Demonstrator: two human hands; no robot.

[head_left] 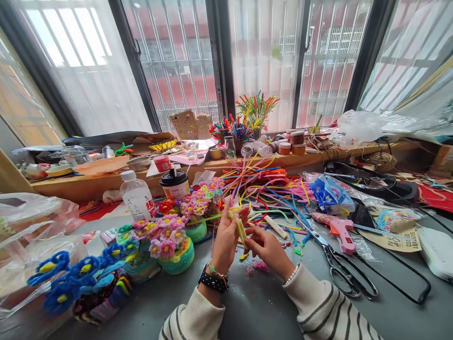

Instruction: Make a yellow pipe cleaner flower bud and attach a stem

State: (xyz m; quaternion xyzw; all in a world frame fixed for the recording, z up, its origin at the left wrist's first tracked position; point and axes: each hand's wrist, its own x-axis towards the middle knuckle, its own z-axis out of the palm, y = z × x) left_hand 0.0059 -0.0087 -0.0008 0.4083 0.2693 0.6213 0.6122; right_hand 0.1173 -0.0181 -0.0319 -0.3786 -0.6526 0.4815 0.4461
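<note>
1. Left hand (pixel 227 232) grasps a small bundle of pale-yellow pipe cleaners (pixel 241 230), left of the pink glue gun (pixel 340 231).
2. Right hand (pixel 266 246), also left of the glue gun, pinches the bundle's lower end.
3. Scissors (pixel 330 254) lie just beside the glue gun.
4. A light, steady left grip should avoid crushing the fuzz; small right-fingertip adjustments seem best.

Tight grip, up close!

Angles left forearm (pixel 196 314) and right forearm (pixel 327 304) inward from the near side! Points left hand (pixel 227 236) forward, with fingers bent in a grip. Tucks right hand (pixel 265 245) in just beside, turned leftward, with thumb and fingertips in a pinch!
</note>
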